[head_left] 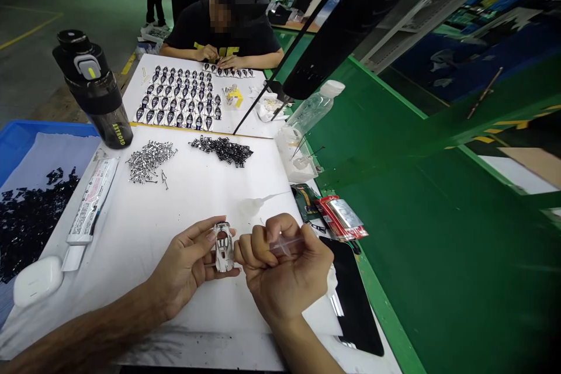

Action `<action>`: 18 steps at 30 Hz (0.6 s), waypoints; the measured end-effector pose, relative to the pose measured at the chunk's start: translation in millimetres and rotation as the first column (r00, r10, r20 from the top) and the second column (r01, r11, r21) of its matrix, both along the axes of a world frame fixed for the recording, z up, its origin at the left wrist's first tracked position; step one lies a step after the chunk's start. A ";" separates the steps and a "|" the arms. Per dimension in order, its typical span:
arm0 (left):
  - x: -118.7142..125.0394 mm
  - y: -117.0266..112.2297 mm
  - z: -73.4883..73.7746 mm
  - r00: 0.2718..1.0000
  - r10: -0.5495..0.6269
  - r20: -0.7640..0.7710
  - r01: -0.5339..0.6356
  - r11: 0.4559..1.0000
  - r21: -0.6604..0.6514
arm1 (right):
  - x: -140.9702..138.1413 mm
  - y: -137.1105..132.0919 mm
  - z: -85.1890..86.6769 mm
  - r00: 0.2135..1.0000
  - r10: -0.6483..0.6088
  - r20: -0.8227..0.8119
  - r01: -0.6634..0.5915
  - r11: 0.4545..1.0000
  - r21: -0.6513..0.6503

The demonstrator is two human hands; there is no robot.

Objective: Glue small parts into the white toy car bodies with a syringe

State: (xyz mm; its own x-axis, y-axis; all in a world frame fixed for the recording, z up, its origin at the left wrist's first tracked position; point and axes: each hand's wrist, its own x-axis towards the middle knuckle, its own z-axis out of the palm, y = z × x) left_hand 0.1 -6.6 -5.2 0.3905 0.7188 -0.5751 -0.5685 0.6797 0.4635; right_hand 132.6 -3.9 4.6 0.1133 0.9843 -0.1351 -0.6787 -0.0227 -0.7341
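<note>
Between the thumb and fingers of my left hand (188, 260) is a small silver-white toy car body (224, 248), held upright with its window openings facing me. My right hand (284, 272), close beside it on the right, is closed around a clear plastic syringe (287, 245). The syringe's ribbed plunger end shows; its tip is hidden behind my fingers. Just beyond both hands, a translucent dropper bottle (249, 205) with a thin nozzle lies on the white table (210, 187). Farther back are a pile of small silver parts (149, 160) and a pile of small black parts (222, 151).
On the left stand a dark bottle (99, 93), a glue tube (92, 204), a white case (38, 281) and a blue bin (13, 146) of black parts. A black tablet (357, 298) lies right. Opposite, a person (223, 35) works behind rows of small car pieces (179, 96).
</note>
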 end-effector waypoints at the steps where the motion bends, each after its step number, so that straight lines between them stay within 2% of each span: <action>1: 0.0 -0.3 -0.8 1.000 0.000 0.000 0.000 1.000 0.004 | -1.7 -1.0 0.1 1.000 -0.005 0.004 0.005 1.000 0.003; 5: -0.1 -0.7 -5.2 1.000 0.009 0.010 -0.009 1.000 0.013 | -3.7 -9.1 6.5 0.998 -0.028 0.055 0.027 0.999 0.020; 6: -0.1 -0.7 -6.2 1.000 0.011 0.016 -0.011 1.000 0.016 | 0.0 -9.3 9.2 0.992 -0.077 0.097 0.071 0.995 0.067; 7: -0.1 -0.8 -6.8 1.000 0.015 0.020 -0.015 1.000 0.016 | 6.4 -7.1 11.6 0.970 -0.187 0.154 0.164 0.975 0.148; 8: -0.1 -0.8 -7.2 1.000 0.018 0.023 -0.018 1.000 0.015 | 15.3 -1.9 13.2 0.910 -0.356 0.210 0.301 0.919 0.253; 9: -0.2 -0.8 -7.2 1.000 0.017 0.024 -0.018 1.000 0.014 | 26.4 6.5 13.8 0.796 -0.549 0.254 0.452 0.819 0.354; 10: -0.3 -0.8 -6.9 1.000 0.013 0.025 -0.014 1.000 0.012 | 38.8 17.6 13.0 0.633 -0.722 0.281 0.582 0.682 0.443; 11: -0.5 -0.9 -6.4 1.000 0.009 0.025 -0.009 1.000 0.013 | 51.4 30.4 10.9 0.473 -0.823 0.314 0.673 0.568 0.474; 12: -0.8 -0.9 -5.7 1.000 0.007 0.024 -0.007 1.000 0.016 | 63.1 43.3 8.0 0.381 -0.837 0.393 0.719 0.535 0.444; 15: -1.8 -0.9 -4.0 1.000 0.006 0.030 -0.007 1.000 0.028 | 83.6 67.5 -0.7 0.361 -0.739 0.569 0.678 0.627 0.384; 16: -2.1 -0.9 -4.0 1.000 0.005 0.031 -0.006 1.000 0.026 | 84.7 68.4 -2.4 0.321 -0.736 0.596 0.668 0.622 0.408; 18: -2.5 -1.1 -4.7 1.000 -0.006 0.031 0.006 1.000 0.015 | 80.9 63.1 -4.0 0.144 -0.776 0.614 0.647 0.543 0.535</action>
State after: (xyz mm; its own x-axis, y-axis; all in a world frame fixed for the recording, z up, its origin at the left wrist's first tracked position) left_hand -2.4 -7.7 -9.9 0.4121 0.7252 -0.5516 -0.5787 0.6760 0.4563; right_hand 213.5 59.2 0.6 0.7541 0.4035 0.5182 0.4378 0.2794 -0.8546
